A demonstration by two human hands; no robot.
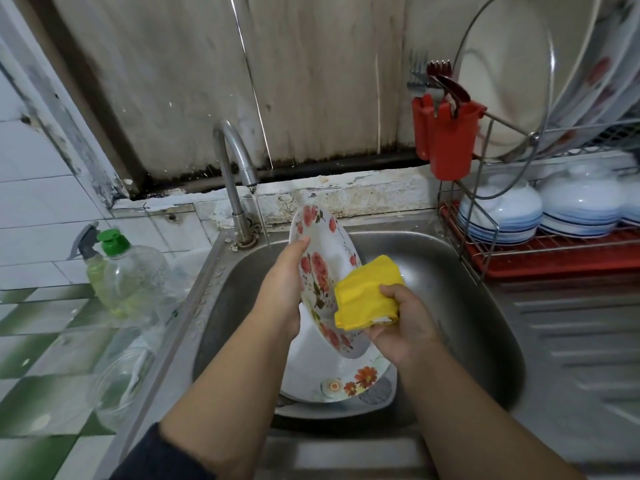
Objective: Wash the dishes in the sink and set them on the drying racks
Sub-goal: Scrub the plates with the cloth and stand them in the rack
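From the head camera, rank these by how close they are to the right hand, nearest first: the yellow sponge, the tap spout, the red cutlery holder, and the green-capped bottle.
1. Yellow sponge: gripped in the right hand itself, over the sink.
2. Tap spout: up and to the left, behind the held plate.
3. and 4. Red cutlery holder, up on the rack at right, and green-capped bottle, far left on the counter: too close to call.

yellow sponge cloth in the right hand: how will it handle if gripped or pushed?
Probably soft and floppy: the yellow sponge cloth is folded and creased where the right hand pinches it against the floral plate. Likely light, since a few fingers hold it. Probably wet and a bit slippery, as the faucet is running.
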